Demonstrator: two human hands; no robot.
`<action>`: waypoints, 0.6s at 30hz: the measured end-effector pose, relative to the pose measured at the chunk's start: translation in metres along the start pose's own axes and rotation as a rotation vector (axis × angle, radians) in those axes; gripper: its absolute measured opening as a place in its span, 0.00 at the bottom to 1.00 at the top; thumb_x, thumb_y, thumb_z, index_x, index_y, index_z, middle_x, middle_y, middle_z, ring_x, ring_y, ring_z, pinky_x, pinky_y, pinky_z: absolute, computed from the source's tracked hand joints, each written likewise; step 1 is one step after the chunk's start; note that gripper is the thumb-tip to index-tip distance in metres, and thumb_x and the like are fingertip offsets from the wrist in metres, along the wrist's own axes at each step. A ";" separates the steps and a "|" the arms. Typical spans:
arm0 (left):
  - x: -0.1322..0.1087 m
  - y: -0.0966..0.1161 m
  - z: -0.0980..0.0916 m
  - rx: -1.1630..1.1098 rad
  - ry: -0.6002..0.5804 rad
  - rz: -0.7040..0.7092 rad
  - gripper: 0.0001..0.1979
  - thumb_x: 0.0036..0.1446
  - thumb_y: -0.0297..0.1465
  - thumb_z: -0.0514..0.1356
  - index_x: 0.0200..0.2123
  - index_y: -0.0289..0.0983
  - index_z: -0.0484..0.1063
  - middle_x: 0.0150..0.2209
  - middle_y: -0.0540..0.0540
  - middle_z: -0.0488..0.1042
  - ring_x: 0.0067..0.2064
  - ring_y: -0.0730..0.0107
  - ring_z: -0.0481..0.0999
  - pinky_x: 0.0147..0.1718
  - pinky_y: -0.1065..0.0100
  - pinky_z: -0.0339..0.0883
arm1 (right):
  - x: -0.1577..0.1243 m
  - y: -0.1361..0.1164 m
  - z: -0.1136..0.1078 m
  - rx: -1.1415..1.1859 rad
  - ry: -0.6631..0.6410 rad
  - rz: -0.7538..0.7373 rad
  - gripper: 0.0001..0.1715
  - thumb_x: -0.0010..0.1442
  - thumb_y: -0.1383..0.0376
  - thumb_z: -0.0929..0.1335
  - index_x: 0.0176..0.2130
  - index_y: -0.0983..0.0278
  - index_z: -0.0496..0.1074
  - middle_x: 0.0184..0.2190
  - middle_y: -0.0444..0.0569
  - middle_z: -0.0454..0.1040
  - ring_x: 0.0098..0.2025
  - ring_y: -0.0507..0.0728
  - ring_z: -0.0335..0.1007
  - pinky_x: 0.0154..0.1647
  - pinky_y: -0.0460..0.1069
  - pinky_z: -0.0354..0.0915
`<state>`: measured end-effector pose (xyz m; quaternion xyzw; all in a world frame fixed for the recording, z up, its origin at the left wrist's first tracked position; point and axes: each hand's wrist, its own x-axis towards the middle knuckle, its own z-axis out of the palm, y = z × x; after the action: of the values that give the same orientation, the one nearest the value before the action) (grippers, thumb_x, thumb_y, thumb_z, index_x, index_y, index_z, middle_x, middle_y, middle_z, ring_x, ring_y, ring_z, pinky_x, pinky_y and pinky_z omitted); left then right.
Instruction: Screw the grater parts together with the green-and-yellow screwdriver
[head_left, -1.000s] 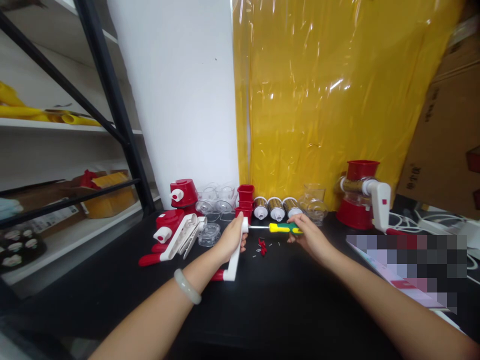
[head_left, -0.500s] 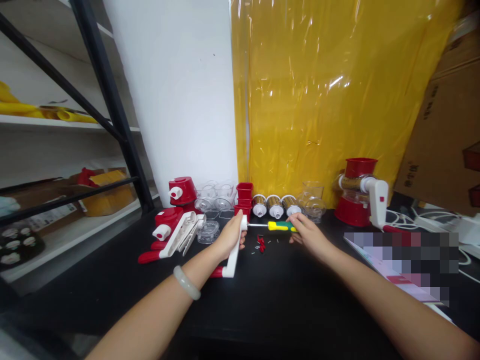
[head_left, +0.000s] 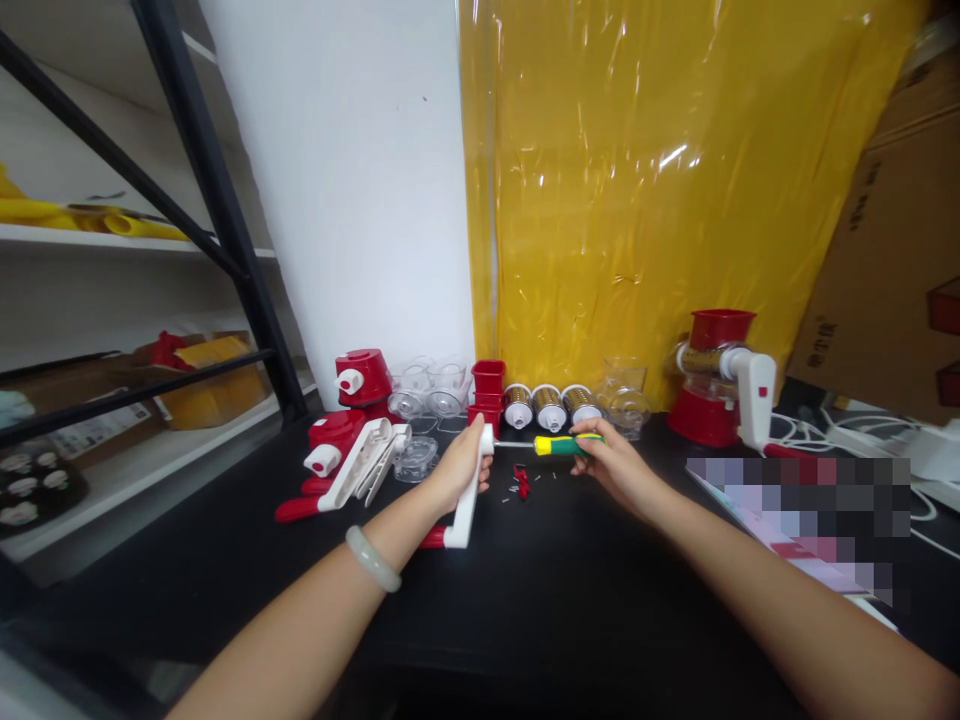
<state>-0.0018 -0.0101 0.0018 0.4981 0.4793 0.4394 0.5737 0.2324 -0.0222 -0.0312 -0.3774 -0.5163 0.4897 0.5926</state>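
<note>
My left hand (head_left: 461,468) is closed around a white crank handle (head_left: 466,505) with a red grip, held upright over the table. In my right hand (head_left: 611,465) is a screwdriver (head_left: 561,446) with a yellow and green handle, gripped near its rear end. Its shaft points left, and the tip meets the white round end of the crank; whether it sits in a screw is hidden. Below the shaft, small red parts (head_left: 522,482) and several tiny screws (head_left: 506,500) lie on the black table (head_left: 570,590).
More crank handles (head_left: 352,465) and red bases (head_left: 363,378) stand left. Behind are clear plastic parts (head_left: 427,385), red hoppers (head_left: 488,378) and three grater drums (head_left: 549,407). An assembled rotary grater (head_left: 709,390), white cables (head_left: 802,435) and a partly blurred printed sheet (head_left: 795,530) are right.
My right hand has shifted its hold on the screwdriver, its fingers now more open along the back of the handle. The crank stays in my left hand. The view has shifted slightly.
</note>
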 end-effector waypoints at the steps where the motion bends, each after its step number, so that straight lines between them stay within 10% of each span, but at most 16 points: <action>1: 0.000 0.000 0.000 -0.003 0.003 -0.001 0.34 0.45 0.67 0.59 0.29 0.40 0.60 0.19 0.58 0.60 0.18 0.79 0.57 0.18 0.74 0.54 | 0.000 0.000 -0.001 -0.045 0.004 -0.016 0.25 0.47 0.47 0.76 0.37 0.58 0.69 0.28 0.41 0.68 0.27 0.53 0.65 0.34 0.54 0.69; 7: 0.001 -0.001 0.000 -0.004 0.001 -0.002 0.34 0.46 0.67 0.59 0.29 0.40 0.60 0.19 0.58 0.59 0.17 0.79 0.56 0.18 0.74 0.54 | 0.000 0.001 -0.005 -0.259 -0.015 -0.129 0.29 0.62 0.36 0.61 0.39 0.57 0.67 0.18 0.41 0.67 0.23 0.57 0.66 0.31 0.55 0.66; 18: 0.000 -0.001 0.001 0.007 0.001 -0.009 0.33 0.46 0.66 0.59 0.29 0.40 0.60 0.19 0.58 0.59 0.18 0.79 0.56 0.18 0.74 0.54 | 0.000 -0.007 0.001 -0.342 0.032 -0.102 0.27 0.55 0.39 0.67 0.35 0.59 0.66 0.16 0.36 0.59 0.18 0.51 0.59 0.23 0.49 0.61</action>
<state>-0.0011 -0.0105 0.0009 0.4977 0.4832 0.4353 0.5738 0.2331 -0.0244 -0.0242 -0.4535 -0.6012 0.3580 0.5521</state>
